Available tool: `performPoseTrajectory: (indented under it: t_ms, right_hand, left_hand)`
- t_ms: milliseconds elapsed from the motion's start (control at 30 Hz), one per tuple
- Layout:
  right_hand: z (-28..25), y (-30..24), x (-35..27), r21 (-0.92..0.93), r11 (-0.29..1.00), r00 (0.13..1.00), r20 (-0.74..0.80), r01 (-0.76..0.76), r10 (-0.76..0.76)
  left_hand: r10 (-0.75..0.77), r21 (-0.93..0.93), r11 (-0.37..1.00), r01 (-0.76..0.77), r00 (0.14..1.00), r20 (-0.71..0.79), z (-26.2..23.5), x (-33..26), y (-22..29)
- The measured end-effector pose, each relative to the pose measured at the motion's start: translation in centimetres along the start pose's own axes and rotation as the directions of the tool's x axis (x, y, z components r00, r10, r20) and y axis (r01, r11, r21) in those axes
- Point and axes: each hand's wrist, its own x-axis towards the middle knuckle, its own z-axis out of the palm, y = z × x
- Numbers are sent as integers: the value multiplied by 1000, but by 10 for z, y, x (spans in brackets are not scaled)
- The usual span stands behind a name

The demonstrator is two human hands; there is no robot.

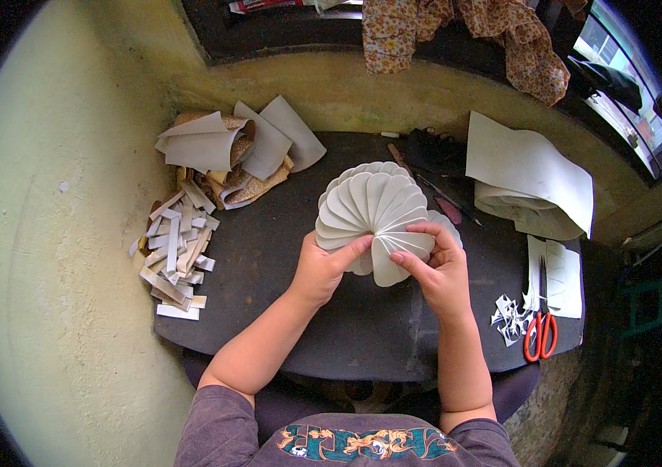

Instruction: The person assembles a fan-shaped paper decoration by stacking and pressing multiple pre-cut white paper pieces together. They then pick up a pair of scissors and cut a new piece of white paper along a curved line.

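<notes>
Above the middle of a black table I hold a round fan of overlapping white petal-shaped pieces [374, 198], spread like a flower. My left hand [323, 268] grips its left side, with the thumb pressed near the centre where the narrow ends meet. On the right, my right hand [441, 272] pinches the edge of the lower right petals between thumb and fingers. More white pieces [444, 226] show behind the right fingers; whether they join the fan I cannot tell.
White strips [179, 245] lie piled at the left, below folded sheets [206, 144]. A rolled white sheet [529, 179] stands at the right. Red-handled scissors [541, 335] rest by white scraps [510, 317] and a cut sheet [563, 276]. Behind the fan lies a thin pointed tool [444, 194].
</notes>
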Motion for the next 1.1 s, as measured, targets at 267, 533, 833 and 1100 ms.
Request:
performPoseTrajectory:
  t_ms: [267, 533, 833, 1100]
  right_hand:
    - [1, 4, -1, -18, 1000, 1000, -22, -23, 22]
    - [8, 9, -4, -37, 999, 999, -30, -11, 10]
    - [15, 1, -5, 85, 996, 993, -109, -42, 51]
    - [8, 6, 0, 91, 992, 989, -116, -82, 93]
  left_hand:
    - [7, -172, 985, -1, 999, 32, -1, -2, -1]
    - [77, -82, 994, -74, 997, 26, 8, -3, 5]
    - [95, -94, 991, -95, 995, -1, 9, -2, 3]
    - [77, -97, 992, -76, 997, 9, 10, -2, 5]
